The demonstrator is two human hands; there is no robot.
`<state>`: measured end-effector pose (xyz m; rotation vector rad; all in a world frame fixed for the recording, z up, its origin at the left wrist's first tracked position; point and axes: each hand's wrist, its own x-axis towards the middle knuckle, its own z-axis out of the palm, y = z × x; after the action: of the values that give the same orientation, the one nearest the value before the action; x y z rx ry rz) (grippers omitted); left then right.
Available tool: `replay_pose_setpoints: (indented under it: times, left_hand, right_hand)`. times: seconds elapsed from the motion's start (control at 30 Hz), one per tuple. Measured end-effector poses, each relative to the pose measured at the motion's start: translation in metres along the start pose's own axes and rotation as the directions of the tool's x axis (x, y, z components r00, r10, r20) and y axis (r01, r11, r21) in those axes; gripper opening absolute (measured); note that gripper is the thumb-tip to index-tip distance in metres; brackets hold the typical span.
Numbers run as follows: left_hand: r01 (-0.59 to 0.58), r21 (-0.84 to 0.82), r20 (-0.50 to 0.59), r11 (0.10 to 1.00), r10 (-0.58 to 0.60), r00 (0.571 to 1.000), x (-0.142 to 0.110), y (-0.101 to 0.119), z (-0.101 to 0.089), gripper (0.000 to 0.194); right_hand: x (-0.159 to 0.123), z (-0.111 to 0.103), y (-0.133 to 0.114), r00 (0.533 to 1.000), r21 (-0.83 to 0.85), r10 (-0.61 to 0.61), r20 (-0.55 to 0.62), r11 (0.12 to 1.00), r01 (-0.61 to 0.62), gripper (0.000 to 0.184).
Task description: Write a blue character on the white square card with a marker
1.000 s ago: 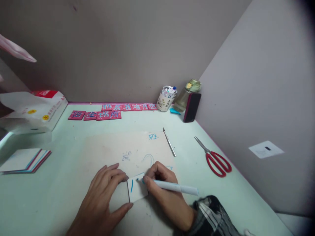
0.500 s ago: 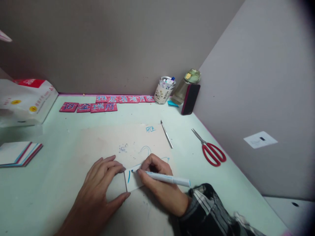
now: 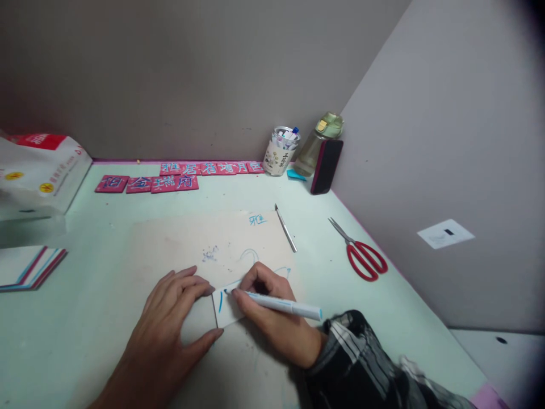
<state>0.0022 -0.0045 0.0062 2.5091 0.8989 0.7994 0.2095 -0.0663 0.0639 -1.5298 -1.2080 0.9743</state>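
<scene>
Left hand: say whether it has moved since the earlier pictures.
No. Against the craft knife, the left hand keeps its place; the whole view shifted.

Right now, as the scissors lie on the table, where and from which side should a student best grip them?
Probably by the red handles, from the near side: the scissors lie flat, handles nearest the viewer, pointed blades angled away and left. The right hand is nearer but holds a marker.

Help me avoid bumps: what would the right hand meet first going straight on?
Beyond the card under its pen, the right hand would likely meet the left hand; depth is unclear.
</scene>
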Motion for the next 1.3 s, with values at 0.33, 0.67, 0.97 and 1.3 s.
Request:
replay_pose_setpoints:
  times: [0.33,0.67,0.97,1.3]
  left_hand:
    - [0.015,0.0,0.02,1.0,-0.015,1.0,0.002,0.002,-0.002,0.045]
    - [0.042,-0.014,0.027,0.999,-0.042,0.999,0.0,0.001,-0.002,0.043]
    - [0.058,-0.01,0.042,0.998,-0.057,0.997,-0.001,0.002,-0.002,0.045]
    - [0.067,-0.009,0.013,0.998,-0.067,0.998,0.0,0.002,-0.001,0.043]
  right_hand:
    - [-0.002,-0.005,-0.01,0.997,-0.079,-0.052,0.053,0.995,0.056,0.017]
    - [-0.006,-0.008,-0.008,0.998,-0.137,-0.055,0.016,0.989,0.057,0.021]
    - [0.0,-0.008,0.001,0.997,0.057,0.019,-0.074,0.998,-0.015,0.021]
    - [0.002,-0.009,0.002,0.994,0.125,0.052,-0.094,0.991,-0.04,0.02]
